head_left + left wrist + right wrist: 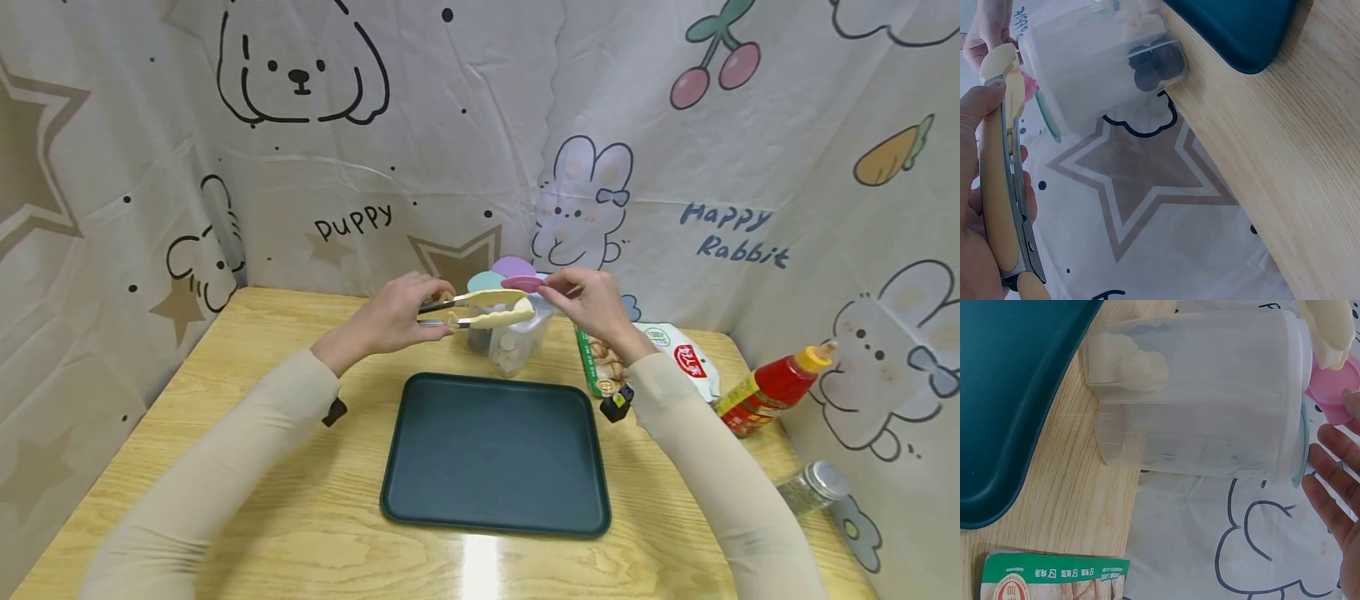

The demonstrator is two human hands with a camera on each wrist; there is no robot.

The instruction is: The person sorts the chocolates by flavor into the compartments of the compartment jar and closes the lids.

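Observation:
My left hand (393, 312) grips a pair of tongs (491, 297) with cream-coloured tips and metal arms. A whitish piece (524, 307) shows between the tips, over the container. With thumb and fingertips, my right hand (592, 300) pinches the pink lid (522, 283), raised above the opening. The clear plastic container (1210, 400) is divided into compartments, with a purple lid (513, 266) and a green lid (486, 282) on others. White chunks (1141, 369) lie at the bottom of one compartment, dark round pieces (1150, 65) in another.
A dark teal tray (495, 454) lies in front of the container. To the right are a green packet (591, 367), a white bag (675, 354), a red sauce bottle (776, 392) and a glass jar (813, 489). Printed cloth (465, 158) hangs behind the table.

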